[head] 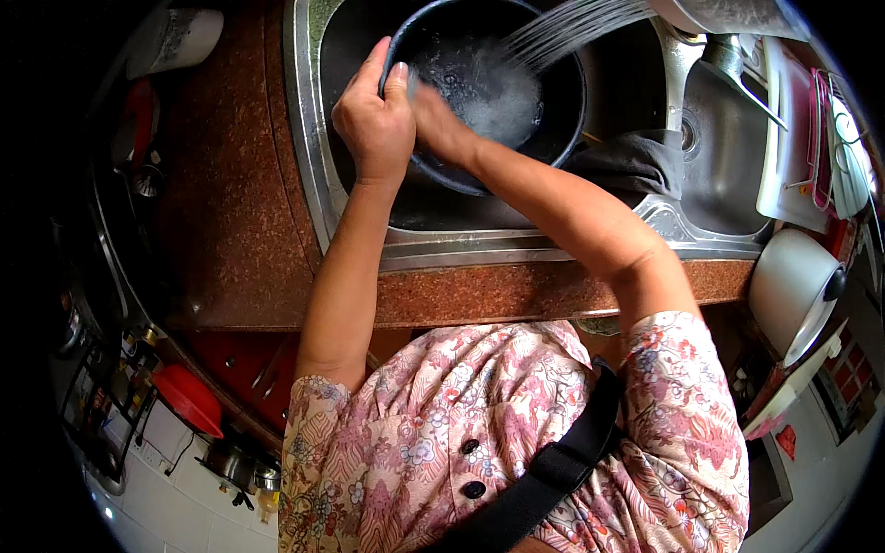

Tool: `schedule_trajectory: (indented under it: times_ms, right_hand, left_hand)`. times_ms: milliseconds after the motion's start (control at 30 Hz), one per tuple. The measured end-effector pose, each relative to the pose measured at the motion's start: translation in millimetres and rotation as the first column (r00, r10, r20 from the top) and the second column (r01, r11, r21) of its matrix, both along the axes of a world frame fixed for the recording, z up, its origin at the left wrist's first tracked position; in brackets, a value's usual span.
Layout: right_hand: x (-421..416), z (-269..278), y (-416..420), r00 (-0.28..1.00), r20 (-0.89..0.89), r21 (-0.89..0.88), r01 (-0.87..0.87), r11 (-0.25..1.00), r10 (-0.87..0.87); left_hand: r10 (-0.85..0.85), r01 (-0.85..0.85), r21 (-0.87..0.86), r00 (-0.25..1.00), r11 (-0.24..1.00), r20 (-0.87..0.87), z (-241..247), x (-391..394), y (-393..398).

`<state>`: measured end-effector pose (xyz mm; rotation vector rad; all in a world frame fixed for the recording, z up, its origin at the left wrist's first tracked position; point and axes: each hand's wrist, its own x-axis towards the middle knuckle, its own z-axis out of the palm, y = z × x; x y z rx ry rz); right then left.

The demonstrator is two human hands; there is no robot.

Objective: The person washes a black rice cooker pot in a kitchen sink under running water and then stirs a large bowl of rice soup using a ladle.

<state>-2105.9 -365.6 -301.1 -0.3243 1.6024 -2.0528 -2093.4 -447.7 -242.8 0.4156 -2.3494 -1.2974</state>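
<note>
A large dark round basin point(568, 148) sits in the left bowl of a steel double sink, with water from a wide spray falling into it. My left hand point(379, 114) grips the basin's left rim, thumb and fingers at the edge. Just inside that rim, my right hand point(442, 124) is blurred and lies against the basin's inner wall; a small greyish thing shows between the two hands, too blurred to name. The right fingers are partly hidden by the left hand. A dark grey cloth point(632, 162) hangs over the divider between the bowls.
The steel sink rim point(477, 242) borders a red-brown speckled countertop point(228, 207). At upper right is a white spray head or container point(733, 17). A dish rack point(821, 138) and a lidded pot point(792, 290) stand on the right. A whitish container point(183, 41) is at upper left.
</note>
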Motion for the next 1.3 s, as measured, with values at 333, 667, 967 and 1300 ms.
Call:
schedule_trajectory:
  times_ms: [333, 667, 967, 1300]
  right_hand:
    - [-24.6, -25.0, 11.1, 0.228, -0.587, 0.808, 0.227, 0.544, 0.777]
    - [-42.8, -62.1, 78.0, 0.783, -0.113, 0.993, 0.069, 0.095, 0.612]
    - [-8.3, -47.4, -11.6, 0.93, -0.133, 0.352, -0.28, 0.893, 0.344]
    - [4.6, 50.9, 132.9, 0.519, 0.022, 0.85, -0.459, 0.257, 0.854]
  left_hand:
    - [-0.034, 0.034, 0.013, 0.999, 0.999, -0.008, 3.8, -2.5, -1.4]
    - [0.003, 0.0, 0.03, 0.994, 1.0, -0.11, -11.8, 1.8, 3.3]
    - [0.013, -0.008, 0.042, 0.991, 0.999, -0.136, -17.3, 2.0, -5.3]
    - [-0.075, 0.075, -0.018, 0.997, 0.997, 0.002, -8.7, -4.5, -2.6]
